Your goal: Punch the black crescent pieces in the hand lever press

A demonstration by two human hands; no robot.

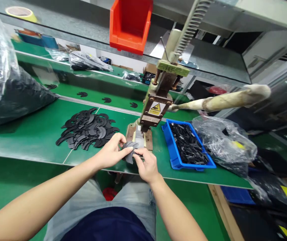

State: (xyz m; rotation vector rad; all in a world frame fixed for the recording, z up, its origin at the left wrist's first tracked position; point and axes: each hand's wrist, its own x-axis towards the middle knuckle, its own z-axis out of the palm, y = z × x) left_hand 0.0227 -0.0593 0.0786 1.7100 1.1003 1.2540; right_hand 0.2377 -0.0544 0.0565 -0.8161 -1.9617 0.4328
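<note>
Both hands meet in front of the base of a hand press (155,107). A dark grey curved part (129,157) is pinched between my left hand (114,149) and my right hand (146,164). My left thumb lies over its top, and my right fingertips grip its right side. Left of the hands, a pile of dark curved parts (88,129) lies on the green table (38,140). To the right stands a blue tray (174,160) with many small black parts. The press's wrapped lever (218,102) sticks out to the right.
A large plastic bag (2,77) fills the left side. Several dark parts (106,100) lie spaced along the green strip behind. An orange bin (130,28) sits on the shelf above. Another plastic bag (223,140) is right of the tray.
</note>
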